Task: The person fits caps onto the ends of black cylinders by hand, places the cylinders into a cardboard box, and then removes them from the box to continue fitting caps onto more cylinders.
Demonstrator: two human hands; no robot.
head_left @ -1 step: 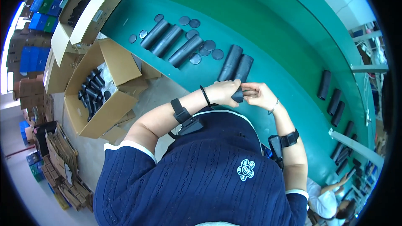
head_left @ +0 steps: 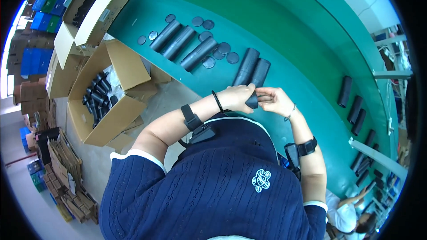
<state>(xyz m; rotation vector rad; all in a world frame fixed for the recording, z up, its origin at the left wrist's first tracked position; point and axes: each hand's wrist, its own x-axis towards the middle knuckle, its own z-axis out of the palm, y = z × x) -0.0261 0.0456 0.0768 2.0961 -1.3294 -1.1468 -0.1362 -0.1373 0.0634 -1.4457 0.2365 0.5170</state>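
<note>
My left hand (head_left: 239, 98) is closed around a black cylindrical piece (head_left: 252, 101), likely a short part of a tube, mostly hidden by the fingers. At the piece's right end, my right hand (head_left: 278, 102) has its fingers bent and pressed together against it. Just beyond the hands lie two black ribbed tubes (head_left: 246, 66) side by side on the green table (head_left: 213, 86). Farther left rest three more black tubes (head_left: 179, 43). Several round black discs (head_left: 223, 47) are scattered around those three.
An open cardboard box (head_left: 129, 66) with black parts stands left of the table, and another box (head_left: 95, 31) sits behind it. More black tubes (head_left: 344, 91) line the table's right side, near a metal post (head_left: 378, 155). A co-worker (head_left: 344, 215) is at the lower right.
</note>
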